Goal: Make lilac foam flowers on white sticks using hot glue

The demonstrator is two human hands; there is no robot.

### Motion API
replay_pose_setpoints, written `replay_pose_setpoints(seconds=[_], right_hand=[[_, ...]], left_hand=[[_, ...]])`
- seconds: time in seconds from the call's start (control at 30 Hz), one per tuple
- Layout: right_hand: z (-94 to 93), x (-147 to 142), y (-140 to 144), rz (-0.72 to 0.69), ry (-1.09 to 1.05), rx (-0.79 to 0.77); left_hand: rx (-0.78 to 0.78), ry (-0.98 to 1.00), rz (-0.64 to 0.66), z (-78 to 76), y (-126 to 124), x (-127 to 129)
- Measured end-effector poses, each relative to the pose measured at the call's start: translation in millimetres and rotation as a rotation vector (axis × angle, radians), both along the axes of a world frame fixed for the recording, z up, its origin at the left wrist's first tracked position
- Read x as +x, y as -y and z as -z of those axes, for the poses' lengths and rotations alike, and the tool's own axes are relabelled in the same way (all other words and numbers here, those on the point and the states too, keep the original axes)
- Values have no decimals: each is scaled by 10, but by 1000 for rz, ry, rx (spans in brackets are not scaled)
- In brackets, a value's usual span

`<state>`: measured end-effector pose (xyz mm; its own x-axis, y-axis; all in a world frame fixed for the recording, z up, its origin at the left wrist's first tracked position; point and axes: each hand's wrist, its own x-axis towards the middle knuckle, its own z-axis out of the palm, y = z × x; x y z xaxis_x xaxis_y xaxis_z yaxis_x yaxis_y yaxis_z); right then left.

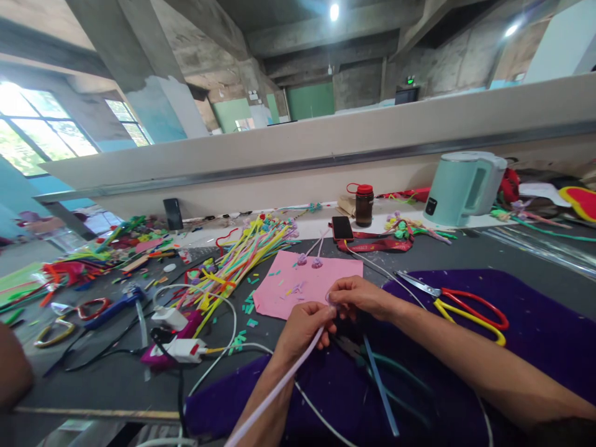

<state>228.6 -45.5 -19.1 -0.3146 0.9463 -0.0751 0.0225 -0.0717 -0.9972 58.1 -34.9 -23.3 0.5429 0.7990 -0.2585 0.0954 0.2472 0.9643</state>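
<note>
Biggest thing here is the purple cloth [465,298], right of and nearer than the pink sheet [270,292]; scissors [470,307] sit right of the sheet. Left hand [310,326] and right hand [349,297] meet at the sheet's near edge, fingertips pinching the lilac stem [282,382] near its far end; the rest trails nearer than the sheet. Looks pipe-cleaner-ish, so I'd guess light, bendy, not slippery. Best held close to the tip. Smallest: two lilac clusters [317,263] on the sheet's far part.

lilac stem [284,389]: upper end hidden, lower end cut off | red heart [585,202]: cut off right
</note>
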Motion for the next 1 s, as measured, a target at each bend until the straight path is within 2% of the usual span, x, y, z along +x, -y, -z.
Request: replay_pose_setpoints(seconds=[0.13,0.3,0.4,0.63,0.8,1.0], right_hand=[[3,-2,1,2,43,1],[-130,112,-15,44,8,29],[-184,180,-22,5,-19,32],[-171,144,19,-179,-29,120],[-157,95,45,-171,6,151],[-143,82,44,-158,15,174]], left_hand=[[21,8,13,6,-4,-6],[26,55,42,-44,-2,-19],[-7,102,56,-42,-12,-30],[-6,135,-18,-31,-15,-28],[44,126,-55,-60,4,-17],[48,139,-92,-22,-24,-30]])
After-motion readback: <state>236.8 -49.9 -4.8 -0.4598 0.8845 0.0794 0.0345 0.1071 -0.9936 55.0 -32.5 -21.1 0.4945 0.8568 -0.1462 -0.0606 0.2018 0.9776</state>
